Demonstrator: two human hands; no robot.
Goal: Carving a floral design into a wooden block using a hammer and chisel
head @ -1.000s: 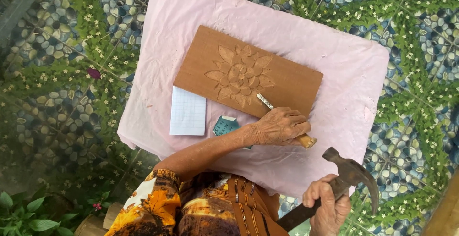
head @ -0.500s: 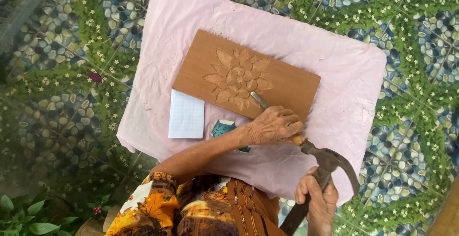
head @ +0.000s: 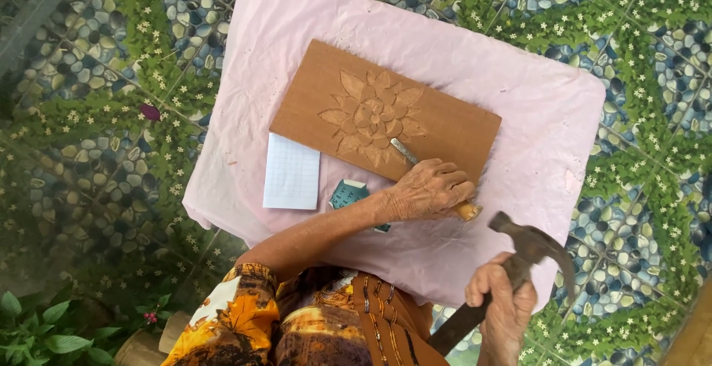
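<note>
Chisel [head: 415,160] is what I am watching at the centre of this overhead view: a slim metal blade with a pale wooden handle, lying slanted, its tip resting on the lower right petals of a flower carved into a brown wooden board [head: 386,110]. I am seeing the left hand [head: 429,189] wrapping the handle, fingers [head: 445,175] curling tight around it, the butt end sticking out just beyond the knuckles. The right hand [head: 500,303] is sitting lower in the frame, fingers closing firmly around the dark handle of a claw hammer [head: 530,247], whose metal head is hanging just beside the chisel's butt end without touching it. The board is lying at an angle on a bench draped in a wrinkled pink cloth [head: 534,136]. Near the board's lower left corner, a small sheet of squared white paper [head: 291,173] is resting on the cloth, with a small teal packet [head: 347,193] just beside it, partly hidden under the left forearm. Patterned floor tiles [head: 653,54] in blue and green are surrounding the bench.
</note>
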